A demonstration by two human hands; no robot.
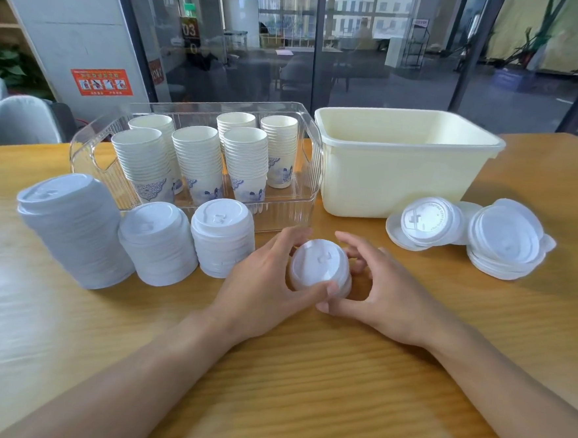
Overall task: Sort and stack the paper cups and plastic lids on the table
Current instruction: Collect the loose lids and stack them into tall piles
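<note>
A short stack of white plastic lids (318,263) stands on the wooden table in front of me. My left hand (269,286) curls round its left side, thumb at the near edge. My right hand (378,286) cups its right side, with the thumb meeting my left thumb. Three taller lid stacks stand in a row to the left: a big one (71,227), a middle one (157,242) and a third (223,234). Loose lids (427,223) and a low pile of lids (506,241) lie at the right. Several stacks of paper cups (199,158) stand in a clear tray (309,172).
A cream plastic tub (403,179) stands behind the loose lids, right of the clear tray. Glass walls and grey chairs lie beyond the table's far edge. Bare wood stretches in front of my arms.
</note>
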